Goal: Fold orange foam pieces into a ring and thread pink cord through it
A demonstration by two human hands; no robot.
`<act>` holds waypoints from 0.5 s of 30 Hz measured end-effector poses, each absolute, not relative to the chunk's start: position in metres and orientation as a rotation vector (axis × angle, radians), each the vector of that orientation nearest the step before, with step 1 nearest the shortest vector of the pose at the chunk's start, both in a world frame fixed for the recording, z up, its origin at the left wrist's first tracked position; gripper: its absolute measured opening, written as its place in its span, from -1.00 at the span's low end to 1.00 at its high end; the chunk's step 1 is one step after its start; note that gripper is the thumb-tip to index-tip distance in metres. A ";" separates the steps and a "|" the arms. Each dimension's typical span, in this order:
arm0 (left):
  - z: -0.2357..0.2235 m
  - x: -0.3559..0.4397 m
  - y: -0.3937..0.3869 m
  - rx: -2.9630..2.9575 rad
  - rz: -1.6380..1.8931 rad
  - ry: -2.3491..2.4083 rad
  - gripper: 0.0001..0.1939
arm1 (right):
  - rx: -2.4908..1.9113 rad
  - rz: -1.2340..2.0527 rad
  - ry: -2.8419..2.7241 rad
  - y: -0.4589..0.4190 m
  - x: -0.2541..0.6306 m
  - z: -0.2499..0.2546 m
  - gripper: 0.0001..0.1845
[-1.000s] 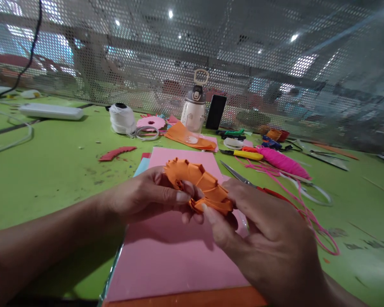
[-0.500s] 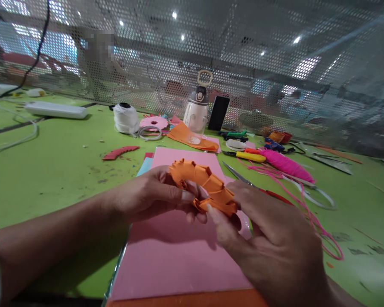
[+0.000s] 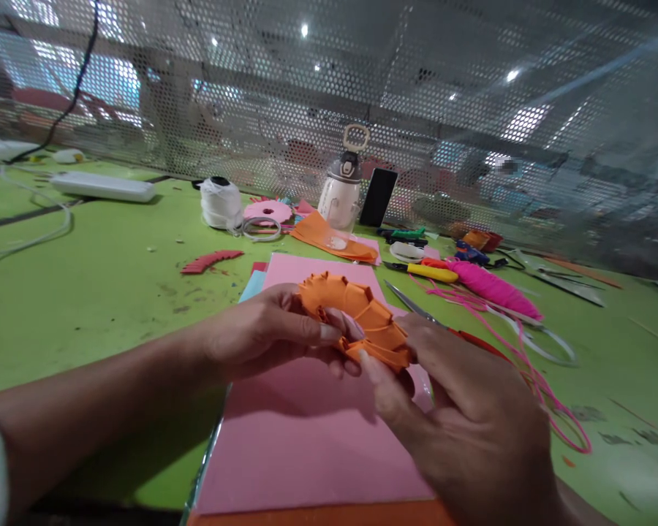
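Observation:
An orange folded-paper ring [image 3: 354, 296], pleated all along its curve, is held up between my two hands. My left hand [image 3: 285, 329] pinches its left end, thumb on the near side and fingers beneath. At the right end, my right hand [image 3: 449, 402] grips the ring with its thumb on the lower folds; its other fingers are partly hidden behind the paper. Below both hands lies a stack of pink paper sheets [image 3: 312, 446], with an orange sheet [image 3: 318, 515] showing along the near edge.
Scissors [image 3: 411, 303] with red handles lie right of the ring, near a yellow-handled cutter [image 3: 430, 272] and pink yarn [image 3: 493, 291]. Farther back stand a bottle [image 3: 340, 197], a phone [image 3: 379, 197] and a white string spool [image 3: 220, 204]. A red pleated paper strip [image 3: 211, 261] rests at left.
The view has shifted slightly, so the scene sits a little lower and to the right. Both hands keep their hold on the orange ring, which has hardly moved between them.

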State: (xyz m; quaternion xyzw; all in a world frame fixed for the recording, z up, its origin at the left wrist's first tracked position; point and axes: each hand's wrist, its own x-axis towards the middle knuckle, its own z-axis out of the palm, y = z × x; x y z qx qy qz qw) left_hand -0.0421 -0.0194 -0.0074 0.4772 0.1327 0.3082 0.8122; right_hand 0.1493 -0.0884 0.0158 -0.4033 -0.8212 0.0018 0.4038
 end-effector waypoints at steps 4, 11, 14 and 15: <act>-0.008 -0.042 -0.019 1.019 0.651 0.280 -0.82 | -1.020 -0.008 -2.072 -0.087 0.149 0.014 -0.82; -0.008 -0.044 -0.020 1.020 0.635 0.249 -0.82 | -0.974 -0.019 -2.038 -0.084 0.146 0.017 -0.86; -0.008 -0.044 -0.020 1.022 0.628 0.244 -0.82 | -0.955 0.001 -2.029 -0.085 0.147 0.018 -0.85; -0.007 -0.044 -0.020 1.021 0.629 0.242 -0.82 | -0.943 0.011 -2.032 -0.085 0.147 0.018 -0.84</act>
